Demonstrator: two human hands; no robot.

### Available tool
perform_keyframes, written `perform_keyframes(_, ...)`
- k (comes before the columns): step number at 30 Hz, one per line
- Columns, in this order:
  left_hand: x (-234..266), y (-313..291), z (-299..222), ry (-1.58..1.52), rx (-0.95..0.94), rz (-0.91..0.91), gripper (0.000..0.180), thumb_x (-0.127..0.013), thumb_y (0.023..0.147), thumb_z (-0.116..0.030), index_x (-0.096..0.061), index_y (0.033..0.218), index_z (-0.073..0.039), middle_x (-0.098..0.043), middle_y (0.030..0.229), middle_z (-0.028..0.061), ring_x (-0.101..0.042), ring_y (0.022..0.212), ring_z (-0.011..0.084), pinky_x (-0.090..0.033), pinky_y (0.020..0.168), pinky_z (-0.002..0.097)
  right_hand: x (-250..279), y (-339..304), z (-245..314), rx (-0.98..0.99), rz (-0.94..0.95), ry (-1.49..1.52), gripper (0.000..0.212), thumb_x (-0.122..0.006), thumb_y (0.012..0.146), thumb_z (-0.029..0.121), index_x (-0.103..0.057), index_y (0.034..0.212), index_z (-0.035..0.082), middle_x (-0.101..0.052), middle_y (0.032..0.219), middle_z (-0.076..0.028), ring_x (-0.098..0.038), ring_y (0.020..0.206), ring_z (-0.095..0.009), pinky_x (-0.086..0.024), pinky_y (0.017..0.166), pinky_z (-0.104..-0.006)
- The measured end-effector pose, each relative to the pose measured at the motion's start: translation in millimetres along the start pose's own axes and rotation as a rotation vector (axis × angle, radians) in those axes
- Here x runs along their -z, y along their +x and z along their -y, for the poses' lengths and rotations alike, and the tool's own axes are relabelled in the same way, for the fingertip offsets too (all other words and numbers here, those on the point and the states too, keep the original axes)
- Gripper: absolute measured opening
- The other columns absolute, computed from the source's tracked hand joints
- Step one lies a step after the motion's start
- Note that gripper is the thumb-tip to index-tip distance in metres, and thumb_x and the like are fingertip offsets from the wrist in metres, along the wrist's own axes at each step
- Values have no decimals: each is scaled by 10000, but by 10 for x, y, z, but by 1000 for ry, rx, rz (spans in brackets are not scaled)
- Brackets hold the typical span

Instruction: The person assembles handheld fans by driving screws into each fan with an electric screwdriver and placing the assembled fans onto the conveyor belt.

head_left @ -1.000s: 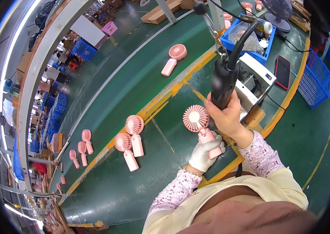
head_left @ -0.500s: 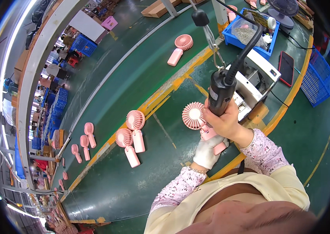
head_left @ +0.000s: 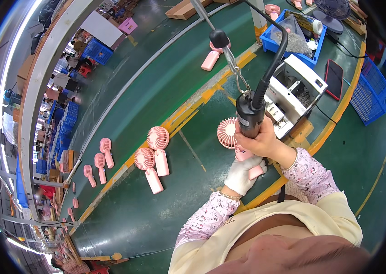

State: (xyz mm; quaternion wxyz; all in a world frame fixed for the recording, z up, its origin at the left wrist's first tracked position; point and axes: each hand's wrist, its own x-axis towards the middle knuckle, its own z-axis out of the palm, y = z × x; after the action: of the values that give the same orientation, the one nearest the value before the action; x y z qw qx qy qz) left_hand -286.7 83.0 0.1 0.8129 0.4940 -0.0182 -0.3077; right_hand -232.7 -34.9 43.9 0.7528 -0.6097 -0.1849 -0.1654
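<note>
My left hand [head_left: 241, 176], in a white glove, is closed around the handle of a pink handheld fan [head_left: 227, 133]. The round grille of that fan points away from me, above the green table. Bare-skinned, my right hand [head_left: 262, 142] grips a black electric screwdriver [head_left: 250, 114] from above, and its lower end reaches down to the fan's handle. The tip is hidden behind my fingers. The screwdriver hangs from a metal hook and a cord. To the left lie two more pink fans, one [head_left: 158, 138] beside the other [head_left: 144, 159], at the yellow-taped table edge.
A white box-shaped device [head_left: 314, 78] with an open top stands right of my hands. Behind it is a blue tray [head_left: 309, 61] holding a bag of small metal parts. A phone [head_left: 334, 79] and a blue basket [head_left: 372, 93] are farther right. Pink fans [head_left: 210, 60] lie on the green belt.
The screwdriver and my right hand have shifted slightly left and down, and the hanging hook moved left too. Fans on the belt have slid toward the upper right.
</note>
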Motion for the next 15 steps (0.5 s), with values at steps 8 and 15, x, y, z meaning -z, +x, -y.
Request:
perform_keyframes(8,-78,32,-148,-826,251,-76,274,-565,838,-27,-490,1101,-26,-563,1023,120,-568,939,241,-472,856,412,303,279,183,384,-407,-526,544,-743,694,48,-473,1159,-40,-632,813,-109,-640,658,-181,-503,595,-282)
perform_keyframes(15,237,132,269,-361,56,101,230,-656,756,-19,-590,976,-25,-602,887,101,-600,831,237,-477,732,324,-14,221,247,108,-400,-247,348,-718,727,53,-506,1000,8,-602,738,-63,-582,637,-129,-467,584,-270)
